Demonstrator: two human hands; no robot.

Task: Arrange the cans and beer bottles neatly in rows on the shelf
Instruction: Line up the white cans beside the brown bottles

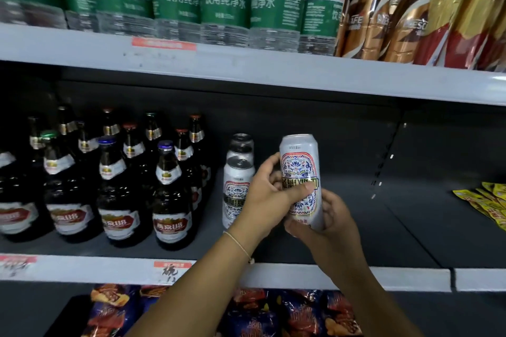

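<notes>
I hold a tall white patterned beer can upright over the middle shelf, just right of the can row. My left hand grips its left side with the thumb across the label. My right hand curls round its lower part from the right. Two matching cans stand one behind the other on the shelf: a front can and a rear can. Several dark beer bottles with red labels stand in rows on the shelf's left part.
The shelf above carries green-labelled water bottles and brown coffee bottles. Yellow packets lie at the right end of the middle shelf. Snack bags fill the shelf below. A bare dark stretch of shelf lies right of the held can.
</notes>
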